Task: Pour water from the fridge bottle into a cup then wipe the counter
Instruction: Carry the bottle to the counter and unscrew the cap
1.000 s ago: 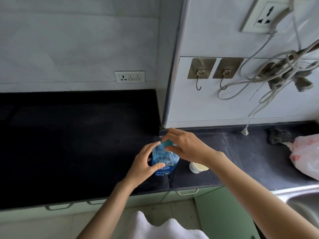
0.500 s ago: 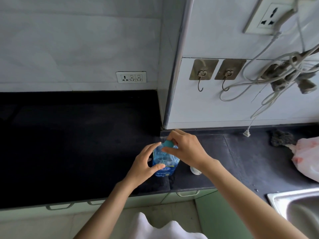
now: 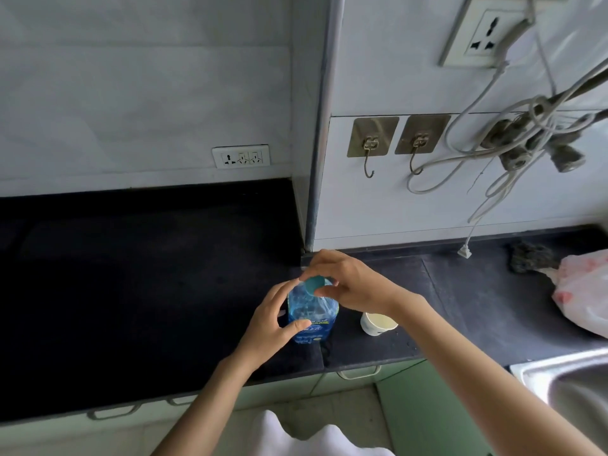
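A clear blue water bottle with a blue label stands upright on the black counter near its front edge. My left hand grips the bottle's body from the left, thumb across the label. My right hand pinches the teal cap on top between thumb and fingers. A small white paper cup stands just right of the bottle, partly under my right wrist.
A dark scrubber and a pink-white plastic bag lie at the counter's far right. A steel sink is at the lower right. Cables and two hooks hang on the wall behind.
My right hand has shifted its pinch on the cap, which now shows more. The cup shows more from under my wrist. The bottle and left hand stay put.
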`<state>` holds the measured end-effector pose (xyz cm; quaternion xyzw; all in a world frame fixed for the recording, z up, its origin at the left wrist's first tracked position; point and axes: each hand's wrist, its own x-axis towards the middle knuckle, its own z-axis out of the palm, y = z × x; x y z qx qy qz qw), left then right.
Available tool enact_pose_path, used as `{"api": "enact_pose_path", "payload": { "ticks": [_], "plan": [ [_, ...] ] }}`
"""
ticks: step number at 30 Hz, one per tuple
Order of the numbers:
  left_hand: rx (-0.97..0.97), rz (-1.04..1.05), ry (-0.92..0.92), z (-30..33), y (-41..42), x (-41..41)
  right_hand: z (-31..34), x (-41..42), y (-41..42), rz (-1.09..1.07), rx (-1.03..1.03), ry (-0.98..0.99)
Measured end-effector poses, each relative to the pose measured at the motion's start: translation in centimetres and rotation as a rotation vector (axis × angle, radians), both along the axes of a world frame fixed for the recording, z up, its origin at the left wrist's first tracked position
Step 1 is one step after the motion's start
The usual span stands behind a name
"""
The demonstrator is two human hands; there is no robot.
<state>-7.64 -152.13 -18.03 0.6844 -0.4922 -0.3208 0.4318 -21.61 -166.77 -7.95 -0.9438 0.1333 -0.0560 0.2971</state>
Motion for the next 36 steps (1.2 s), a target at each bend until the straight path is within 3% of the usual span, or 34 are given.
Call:
{"api": "enact_pose_path", "payload": {
  "ticks": [3, 7, 14, 16, 26, 31, 36],
  "plan": [
    [0.002, 0.001, 0.007, 0.0, 0.0, 0.0, -0.3, 0.2, 0.9, -0.165, 0.002, -0.031],
    [0.006, -0.007, 0.005, 0.0, 0.0, 0.0, -1.2, 0.8, 2.3, -0.36, -0.212, -0.023],
    [0.01, -0.013, 0.003, 0.0, 0.0, -0.1, -1.5, 0.8, 2.0, -0.156, -0.511, -0.177],
    [0.009, -0.013, -0.004, 0.1, 0.0, -0.1, -1.5, 0.6, 1.9, -0.111, -0.488, -0.174],
    [0.02, -0.007, -0.015, -0.1, -0.1, 0.0, -2.1, -0.7, 1.0, -0.146, 0.077, -0.09],
    [0.015, 0.001, -0.012, -0.1, 0.0, -0.1, -2.0, -0.1, 2.7, -0.443, -0.089, -0.102],
    [0.02, -0.008, -0.004, 0.0, 0.0, -0.1, -2.1, 0.8, 2.8, -0.424, -0.15, -0.162]
  ]
}}
